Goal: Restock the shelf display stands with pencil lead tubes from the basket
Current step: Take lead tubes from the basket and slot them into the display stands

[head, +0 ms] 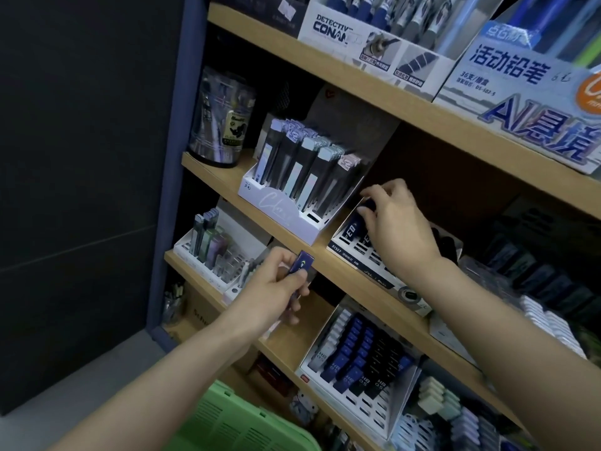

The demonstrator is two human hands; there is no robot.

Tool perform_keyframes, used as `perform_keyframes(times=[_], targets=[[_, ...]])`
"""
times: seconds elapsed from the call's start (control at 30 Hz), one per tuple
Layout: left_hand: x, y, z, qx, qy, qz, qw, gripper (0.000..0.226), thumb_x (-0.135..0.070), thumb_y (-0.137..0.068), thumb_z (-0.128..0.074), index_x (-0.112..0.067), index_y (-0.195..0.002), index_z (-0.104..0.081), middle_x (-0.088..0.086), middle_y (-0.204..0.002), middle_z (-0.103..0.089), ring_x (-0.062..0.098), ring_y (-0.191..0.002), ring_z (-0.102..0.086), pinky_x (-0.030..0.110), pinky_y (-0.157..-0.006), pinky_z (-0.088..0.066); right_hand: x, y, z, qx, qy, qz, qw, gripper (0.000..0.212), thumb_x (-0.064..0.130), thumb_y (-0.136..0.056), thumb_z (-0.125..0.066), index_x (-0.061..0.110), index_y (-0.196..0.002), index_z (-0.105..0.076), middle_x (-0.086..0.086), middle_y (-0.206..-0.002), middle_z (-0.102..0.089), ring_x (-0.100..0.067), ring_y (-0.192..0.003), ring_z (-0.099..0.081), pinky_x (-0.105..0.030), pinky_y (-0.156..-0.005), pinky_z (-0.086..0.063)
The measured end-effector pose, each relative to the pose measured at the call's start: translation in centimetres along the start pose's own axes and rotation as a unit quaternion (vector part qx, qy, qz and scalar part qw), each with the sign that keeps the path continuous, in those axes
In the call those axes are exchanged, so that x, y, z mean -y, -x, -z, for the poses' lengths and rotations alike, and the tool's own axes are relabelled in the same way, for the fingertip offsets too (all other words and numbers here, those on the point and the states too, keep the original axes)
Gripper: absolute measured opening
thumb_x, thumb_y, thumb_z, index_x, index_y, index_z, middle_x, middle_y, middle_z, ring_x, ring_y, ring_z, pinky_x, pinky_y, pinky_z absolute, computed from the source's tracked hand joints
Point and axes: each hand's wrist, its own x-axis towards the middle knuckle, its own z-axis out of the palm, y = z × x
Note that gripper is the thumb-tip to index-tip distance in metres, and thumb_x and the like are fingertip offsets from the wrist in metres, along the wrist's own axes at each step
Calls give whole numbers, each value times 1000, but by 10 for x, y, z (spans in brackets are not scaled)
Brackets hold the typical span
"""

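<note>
Step in hand: seating one lead tube [366,206] in the white slotted stand [374,271] on the middle shelf [224,177], just off centre toward 3 o'clock.
Right hand [398,222]: fingertips pinch the tube's top end. The tube is tilted, and whether it is seated cannot be told.
Left hand [273,288]: fingers curled round a spare blue tube [303,262], at 8 o'clock of the stand.
Basket [227,418]: green, at 6 o'clock.
Next move: probably press the tube home, then pass the spare across to a free slot.

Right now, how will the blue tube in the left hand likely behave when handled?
Probably stiff: the blue tube juts straight from the left hand. Likely light: a pinch holds it, as the right hand pinches another tube. Its flat-sided cap suggests it won't roll.
</note>
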Motion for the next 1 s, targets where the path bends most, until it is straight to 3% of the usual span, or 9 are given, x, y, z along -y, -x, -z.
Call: perform_keyframes(times=[0.13, 0.23, 0.3, 0.43, 0.57, 0.67, 0.73, 0.87, 1.0], targets=[[-3, 4, 4, 15, -77, -25, 997, 2, -16, -95, -54, -17, -96, -55, 6, -80, -54, 15, -63, -51, 23, -53, -48, 21, 18, 18, 98, -172, 4, 980, 26, 33, -99, -41, 19, -111, -60, 1, -111, -50, -3, -90, -49, -12, -74, -40], [-6, 6, 1, 21, -110, -45, 993, 4, -11, -91, -61, -10, -92, -57, 5, -75, -53, 10, -54, -48, 19, -48, -42, 32, 36, 25, 255, -243, 48, 934, 24, 36, -97, -45, 21, -90, -63, 4, -84, -59, -1, -68, -53, -18, -59, -40], [-9, 9, -2, 21, -132, -40, 990, 8, -7, -88, -64, -11, -89, -57, 4, -78, -56, 8, -55, -50, 16, -50, -43, 30, 44, 28, 286, -282, 45, 915, 19, 29, -94, -54, 17, -87, -66, 0, -77, -64, -5, -65, -59, -22, -61, -50], [-15, 13, -4, 13, -133, -41, 990, 10, -7, -85, -67, -10, -91, -58, 10, -84, -65, 11, -63, -61, 37, -71, -53, 17, 58, 35, 237, -396, -28, 887, 14, 20, -93, -57, 20, -81, -65, -1, -76, -68, -1, -64, -60, -14, -61, -50], [-27, 16, -9, -22, -81, -82, 993, 9, -10, -84, -67, -10, -92, -63, 3, -77, -66, 5, -60, -61, 14, -59, -48, 3, 85, 40, 269, -405, -75, 871, 22, 32, -94, -52, 20, -83, -67, 4, -77, -68, -3, -69, -63, -16, -66, -51], [-33, 18, -23, -15, -78, -123, 989, 8, -8, -84, -66, -12, -91, -65, 3, -78, -69, 8, -66, -62, 13, -61, -49, -1, 104, 42, 283, -349, -40, 893, 22, 36, -95, -51, 28, -82, -66, 7, -78, -66, 0, -69, -59, -17, -68, -49], [-34, 18, -35, -9, -99, -137, 986, 9, -9, -82, -69, -13, -89, -64, 0, -77, -70, 12, -70, -63, 16, -63, -51, -2, 109, 45, 239, -344, -31, 908, 2, 33, -93, -57, 35, -91, -58, 13, -82, -61, 3, -76, -57, -13, -72, -46], [-34, 14, -51, 5, -181, -151, 972, 19, -17, -74, -78, -20, -83, -61, -5, -72, -69, 11, -71, -65, 21, -69, -52, -7, 110, 52, 142, -386, -45, 911, 45, 20, -84, -70, 38, -115, -42, 17, -91, -57, 6, -86, -58, -9, -76, -47], [-36, 9, -64, 9, -227, -195, 954, 20, -21, -79, -73, -25, -86, -55, -9, -76, -65, 2, -72, -61, 17, -70, -47, -13, 108, 55, 106, -348, 1, 932, 49, 11, -83, -71, 43, -111, -46, 18, -84, -57, 3, -80, -61, -10, -69, -49]])
